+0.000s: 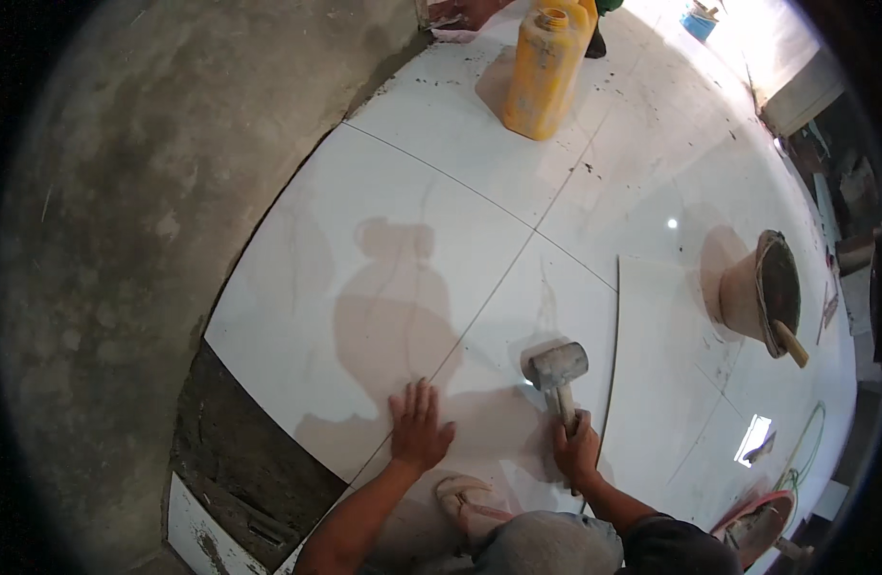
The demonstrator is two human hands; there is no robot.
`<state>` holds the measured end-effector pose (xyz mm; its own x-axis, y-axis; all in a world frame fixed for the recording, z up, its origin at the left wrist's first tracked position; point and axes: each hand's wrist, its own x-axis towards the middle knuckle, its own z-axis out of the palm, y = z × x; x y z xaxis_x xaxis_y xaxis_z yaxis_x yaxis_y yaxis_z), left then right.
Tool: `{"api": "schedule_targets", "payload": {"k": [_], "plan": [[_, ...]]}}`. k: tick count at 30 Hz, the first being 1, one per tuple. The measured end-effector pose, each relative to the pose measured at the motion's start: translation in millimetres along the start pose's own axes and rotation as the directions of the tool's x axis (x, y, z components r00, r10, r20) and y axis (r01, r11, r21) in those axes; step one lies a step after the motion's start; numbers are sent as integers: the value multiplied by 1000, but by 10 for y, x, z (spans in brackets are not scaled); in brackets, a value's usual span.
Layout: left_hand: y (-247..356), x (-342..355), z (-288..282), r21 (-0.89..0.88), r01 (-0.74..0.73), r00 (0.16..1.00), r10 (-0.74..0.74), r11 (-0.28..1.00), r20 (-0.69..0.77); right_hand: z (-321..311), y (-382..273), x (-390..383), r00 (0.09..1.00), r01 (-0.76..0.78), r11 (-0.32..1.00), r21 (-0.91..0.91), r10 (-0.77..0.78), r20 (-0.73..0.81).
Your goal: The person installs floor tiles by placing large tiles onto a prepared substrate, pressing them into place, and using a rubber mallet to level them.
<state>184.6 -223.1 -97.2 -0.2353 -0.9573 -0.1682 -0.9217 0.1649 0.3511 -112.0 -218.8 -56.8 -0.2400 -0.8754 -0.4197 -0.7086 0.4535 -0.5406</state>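
My left hand point(420, 427) lies flat on the white floor tiles point(297, 240), fingers spread, beside the joint between two of them. In my right hand point(577, 448) is the handle of a rubber mallet point(559, 365) with a dark grey head. The mallet's head is over the tile to the right of that joint; whether it touches the surface I cannot tell. Just right of it, the edge of a loose-looking tile point(642, 364) runs lengthwise. My knee and sandalled foot point(470, 498) show at the lower edge, between my arms.
A yellow jerrycan point(546, 77) stands at the far side. On the right are a bucket point(748, 292) with a wooden handle sticking out and a reddish basin point(762, 527). At lower left a dark untiled gap point(254, 441) borders the bare concrete wall point(125, 240).
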Motion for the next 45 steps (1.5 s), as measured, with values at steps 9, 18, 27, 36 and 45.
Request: {"api": "schedule_targets", "payload": {"k": [9, 18, 27, 36, 45], "plan": [[437, 1346, -144, 11, -176, 984, 176, 984, -41, 72, 51, 17, 1000, -9, 998, -66, 9, -4], [85, 1852, -288, 4, -299, 952, 298, 954, 71, 48, -29, 41, 998, -3, 999, -49, 0, -66], [-1638, 1483, -729, 106, 696, 705, -647, 710, -291, 96, -37, 40, 994, 34, 999, -25, -36, -99], [-1247, -255, -241, 11, 838, 529, -806, 546, -264, 101, -8, 42, 998, -25, 999, -48, 22, -60], [-48, -1739, 280, -2, 571, 809, -563, 821, -168, 83, -167, -38, 992, -119, 981, -151, 110, -65]]}}
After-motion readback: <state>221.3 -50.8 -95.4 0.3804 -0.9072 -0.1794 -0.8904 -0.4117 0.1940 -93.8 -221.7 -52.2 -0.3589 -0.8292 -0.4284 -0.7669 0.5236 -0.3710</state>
